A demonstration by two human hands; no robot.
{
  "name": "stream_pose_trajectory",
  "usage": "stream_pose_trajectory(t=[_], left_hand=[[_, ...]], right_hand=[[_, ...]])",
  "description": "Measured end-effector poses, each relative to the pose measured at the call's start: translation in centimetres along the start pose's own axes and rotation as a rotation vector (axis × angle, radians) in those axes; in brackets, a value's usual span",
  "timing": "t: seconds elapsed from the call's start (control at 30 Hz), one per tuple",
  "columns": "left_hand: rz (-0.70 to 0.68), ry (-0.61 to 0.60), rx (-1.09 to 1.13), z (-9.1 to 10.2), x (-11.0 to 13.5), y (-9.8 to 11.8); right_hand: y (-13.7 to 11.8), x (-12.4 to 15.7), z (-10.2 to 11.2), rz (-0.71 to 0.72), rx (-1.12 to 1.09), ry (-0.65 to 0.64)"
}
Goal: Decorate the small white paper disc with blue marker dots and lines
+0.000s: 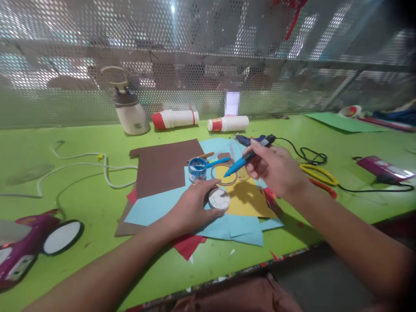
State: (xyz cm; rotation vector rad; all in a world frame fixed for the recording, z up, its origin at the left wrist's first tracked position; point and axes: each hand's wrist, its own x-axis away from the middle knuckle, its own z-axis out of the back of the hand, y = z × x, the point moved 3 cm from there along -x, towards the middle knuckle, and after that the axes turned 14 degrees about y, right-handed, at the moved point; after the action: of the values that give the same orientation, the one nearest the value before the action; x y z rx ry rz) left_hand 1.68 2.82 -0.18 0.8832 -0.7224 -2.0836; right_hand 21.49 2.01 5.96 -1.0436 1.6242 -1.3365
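Observation:
My left hand (195, 201) is closed around the rim of a small round white disc (219, 199) with dark line markings, low over the coloured paper. In my right hand (271, 167) is a thick blue-and-black marker (245, 159), its tapered blue end pointing down left above the disc. Just beyond my left hand stands an open jar of blue paint (197, 170), with a blue stick (217, 163) lying at its rim. A ring-shaped piece (212, 177) rests on the yellow paper (248, 201) under the marker's tip.
Brown paper (162, 169) and light blue paper (156, 207) lie beneath. Rolled paper cups (177, 119) and a flask (131, 112) stand along the mesh back. A yellow-and-red tool (320, 175) and black cord are right. A purple device (29, 242) and white disc (61, 237) lie left.

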Motion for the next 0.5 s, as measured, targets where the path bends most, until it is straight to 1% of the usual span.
stream_pose_trajectory(t=[0.1, 0.27, 0.37, 0.5], left_hand=[[0.027, -0.011, 0.005, 0.0, 0.0, -0.1], [0.100, -0.042, 0.003, 0.2, -0.1, 0.1], [0.139, -0.059, -0.013, 0.4, -0.3, 0.4], [0.155, -0.099, -0.048, 0.5, -0.5, 0.9]], right_hand=[[1.5, -0.3, 0.3, -0.128, -0.007, -0.023], [3.0, -0.3, 0.8, -0.241, 0.028, -0.089], [3.3, 0.2, 1.0, -0.263, 0.020, -0.108], [3.4, 0.5, 0.9, -0.243, -0.021, -0.106]])
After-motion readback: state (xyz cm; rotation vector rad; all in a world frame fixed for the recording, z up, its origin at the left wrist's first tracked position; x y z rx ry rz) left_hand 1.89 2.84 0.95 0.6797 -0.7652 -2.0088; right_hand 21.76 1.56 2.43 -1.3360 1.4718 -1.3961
